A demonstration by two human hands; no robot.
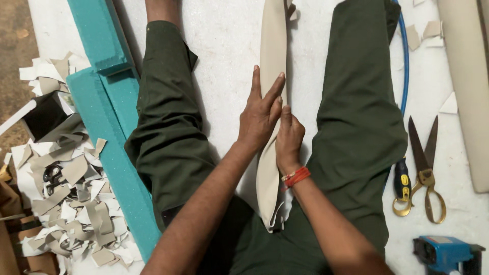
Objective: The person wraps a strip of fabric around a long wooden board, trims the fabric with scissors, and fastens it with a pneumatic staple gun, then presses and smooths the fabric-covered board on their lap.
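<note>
While the person sits on a white padded surface (224, 46) with legs apart, both hands work on a long strip of beige leatherette (271, 56) that lies between the knees and runs to the far side. The left hand (261, 114) is almost flat, its fingers stretched out and pressing on the strip. The right hand (289, 140), with an orange thread at the wrist, is half closed and pinches the edge of the strip just beside the left one. It seems the strip is being folded along its length and smoothed; the next move probably needs the hands to slide further along while the fold stays straight. The material looks smooth, thin and flexible, and its near end hangs in soft layers. On the right lie brass-handled scissors (425, 170), a screwdriver with a dark and yellow handle (402, 182) and a blue staple gun (444, 253). On the left are teal foam pieces (109, 102) and a heap of beige offcuts (74, 203).
</note>
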